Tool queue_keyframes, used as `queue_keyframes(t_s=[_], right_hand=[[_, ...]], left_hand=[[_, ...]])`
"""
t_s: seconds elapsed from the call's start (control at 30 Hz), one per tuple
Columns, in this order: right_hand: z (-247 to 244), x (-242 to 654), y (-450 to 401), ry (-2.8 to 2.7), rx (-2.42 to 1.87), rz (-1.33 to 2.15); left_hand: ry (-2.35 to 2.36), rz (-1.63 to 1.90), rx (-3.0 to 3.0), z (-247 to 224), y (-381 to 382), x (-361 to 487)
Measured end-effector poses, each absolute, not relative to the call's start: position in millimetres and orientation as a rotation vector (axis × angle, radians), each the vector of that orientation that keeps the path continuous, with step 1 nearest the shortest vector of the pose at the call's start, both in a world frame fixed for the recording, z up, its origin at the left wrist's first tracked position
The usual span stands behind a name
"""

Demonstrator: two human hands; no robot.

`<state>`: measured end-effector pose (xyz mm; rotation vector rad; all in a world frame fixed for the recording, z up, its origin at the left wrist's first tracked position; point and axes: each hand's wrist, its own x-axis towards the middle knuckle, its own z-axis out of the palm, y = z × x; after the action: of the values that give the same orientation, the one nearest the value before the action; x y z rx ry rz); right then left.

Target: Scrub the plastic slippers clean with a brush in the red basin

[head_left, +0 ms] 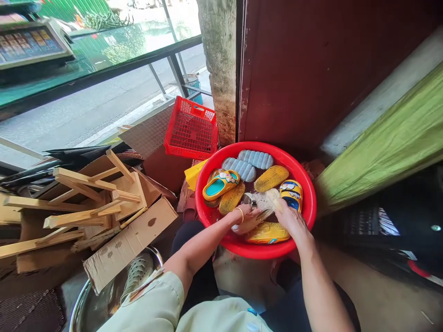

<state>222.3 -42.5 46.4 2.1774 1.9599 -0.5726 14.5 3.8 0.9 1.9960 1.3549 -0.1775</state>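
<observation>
A red plastic basin (256,249) sits low in front of me, holding several slippers. My left hand (245,220), with a gold bangle on its wrist, and my right hand (292,221) both grip a pale mesh slipper (265,202) with a small metal buckle, over the middle of the basin. A teal-and-yellow cartoon slipper (220,185) lies up and to the left of my hands. Beside my right hand is a yellow-and-blue cartoon slipper (291,195). Yellow ridged soles (272,178) and grey-blue soles (255,159) fill the far side.
Left of the basin, broken cardboard (128,235) and wooden slats (79,184) are piled up. A steel basin (100,295) holds a pale slipper near my left arm. A red plastic crate (191,129) stands beyond, beside a concrete pillar (218,60) and a dark red panel (304,64).
</observation>
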Motion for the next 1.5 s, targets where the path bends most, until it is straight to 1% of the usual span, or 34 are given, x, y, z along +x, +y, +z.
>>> queue_keyframes(t_s=[0.1,0.2,0.27,0.37,0.53,0.63,0.77,0.9,1.0,1.13,1.23,1.33,1.4,1.47,1.5], right_hand=[[47,228,-42,1.990,2.166,-0.621],[47,232,-43,2.021,2.179,-0.661],[47,233,-45,2.056,2.186,-0.687],[50,232,-48,2.113,2.207,-0.691],[54,235,-48,2.101,2.205,-0.711],[52,239,-48,2.093,2.193,-0.697],[52,243,-48,2.057,2.186,-0.726],[58,246,-49,2.037,2.156,-0.755],[62,246,-51,2.048,2.148,-0.746],[65,242,-54,2.078,2.185,-0.726],[65,240,-56,2.098,2.284,-0.708],[65,236,-56,2.158,2.560,-0.589],[64,229,-58,2.292,2.753,-0.464],[63,219,-60,2.471,2.827,-0.355],[63,213,-61,2.554,2.799,-0.332]], left_hand=[[1.338,-0.344,2.158,30,8,8],[1.512,-0.172,2.220,52,28,16],[1.541,0.000,2.251,56,50,33],[1.419,0.119,2.295,46,85,66],[1.432,-0.036,2.200,13,121,104],[1.434,-0.045,2.103,3,127,109],[1.401,0.128,1.900,8,131,97],[1.284,0.336,1.676,23,125,61],[1.176,0.464,1.495,31,103,27],[1.069,0.702,1.180,29,57,-3],[0.998,0.849,1.085,24,32,-11],[0.969,0.861,1.064,27,26,-15],[0.979,0.824,1.043,33,31,-15],[0.996,0.775,0.979,39,37,-15],[0.996,0.742,0.933,42,39,-14]])
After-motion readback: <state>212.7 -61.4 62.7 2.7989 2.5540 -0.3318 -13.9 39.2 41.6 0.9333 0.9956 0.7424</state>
